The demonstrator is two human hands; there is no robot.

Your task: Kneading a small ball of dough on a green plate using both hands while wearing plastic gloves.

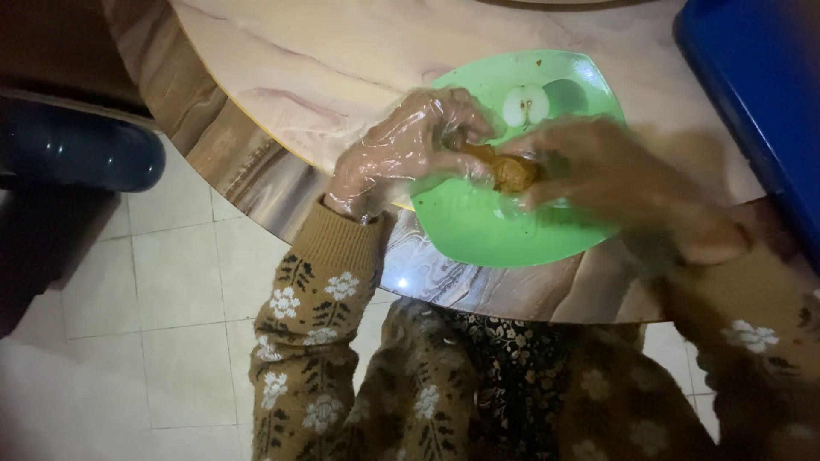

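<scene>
A round table (pixel 325 60) with a pale marbled top and a darker veined rim is seen from above; most of the upper frame is taken up by it. A floor of pale square tiles (pixel 171 282) is shown to the left and below the table edge. The lower frame is filled by the person's brown garment with white flower motifs (pixel 444 393), both sleeves included. A blue flat-sided object (pixel 760 94) is positioned at the right edge of the table top; its kind cannot be told. A dark rounded object (pixel 77 149) is located at the left, off the table.

A green plate (pixel 478 230) with an apple picture printed near its far rim is placed on the table, close to the near edge. Above its middle, a brown, elongated piece of food (pixel 504 169) is held between both hands; whether the plate is touched by it cannot be told.

The left hand (pixel 406 145) is covered by a clear plastic glove. Its fingers are curled and closed on the left end of the food piece. The right hand (pixel 606 175) is blurred by motion; it is applied to the right end of the food piece, with the fingers bent toward it. How firmly the piece is clamped by the right hand cannot be told.
</scene>
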